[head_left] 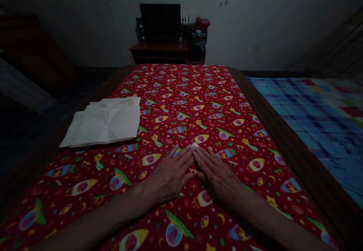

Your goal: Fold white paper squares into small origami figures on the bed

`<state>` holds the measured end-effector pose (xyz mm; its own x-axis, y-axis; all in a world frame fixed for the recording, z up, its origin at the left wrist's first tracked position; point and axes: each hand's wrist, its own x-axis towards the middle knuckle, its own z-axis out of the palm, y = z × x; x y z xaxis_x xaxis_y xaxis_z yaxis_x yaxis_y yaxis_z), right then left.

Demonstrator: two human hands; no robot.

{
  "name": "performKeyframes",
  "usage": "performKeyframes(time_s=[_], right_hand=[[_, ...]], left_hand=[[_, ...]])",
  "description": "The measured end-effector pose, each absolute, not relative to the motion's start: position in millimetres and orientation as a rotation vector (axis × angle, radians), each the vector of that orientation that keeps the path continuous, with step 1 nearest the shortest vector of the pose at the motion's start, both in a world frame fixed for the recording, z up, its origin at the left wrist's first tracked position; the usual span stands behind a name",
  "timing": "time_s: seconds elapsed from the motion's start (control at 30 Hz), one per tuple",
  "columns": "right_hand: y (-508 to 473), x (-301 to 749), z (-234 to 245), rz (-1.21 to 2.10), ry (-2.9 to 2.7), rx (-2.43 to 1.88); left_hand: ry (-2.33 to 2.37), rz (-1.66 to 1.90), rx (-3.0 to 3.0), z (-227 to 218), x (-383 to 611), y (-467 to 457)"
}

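My left hand (171, 172) lies flat on the red patterned cloth (176, 92), fingers stretched forward and thumb apart. My right hand (217, 171) mirrors it, also flat, and the fingertips of both come together in a peak. Just beyond the fingertips shows the white tip of what looks like a small folded piece of paper (194, 144). Most of that piece is hidden under my fingers, which press on it. Off to the left, a stack of creased white paper sheets (106, 124) rests on the cloth, with nobody touching it.
Brown wooden edges (272, 130) border the cloth-covered surface. At the far end, a dark monitor (160, 22) with speakers stands on a low wooden desk (159, 48), near a red telephone (202, 21). A blue checked cloth (300, 118) covers a surface at right.
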<state>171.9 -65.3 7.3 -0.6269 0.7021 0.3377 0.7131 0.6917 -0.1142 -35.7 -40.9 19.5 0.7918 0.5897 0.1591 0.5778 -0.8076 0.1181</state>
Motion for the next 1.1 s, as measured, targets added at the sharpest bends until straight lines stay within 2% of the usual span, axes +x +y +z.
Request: performKeyframes(time_s=[0.1,0.5,0.8,1.1], right_hand=[[-73,179,10,0.006,-2.594,-1.155],[-81,201,10,-0.144,-2.583,-1.140],[-70,176,12,-0.298,-2.572,-1.048],[-73,197,6,-0.341,-2.579,-1.029]], left_hand=[[0.972,0.283,2.926,21,-37,-41],[1.103,0.263,3.000,21,-60,-44],[1.017,0.264,2.975,23,-33,-40],[0.979,0.293,2.907,21,-53,-40]])
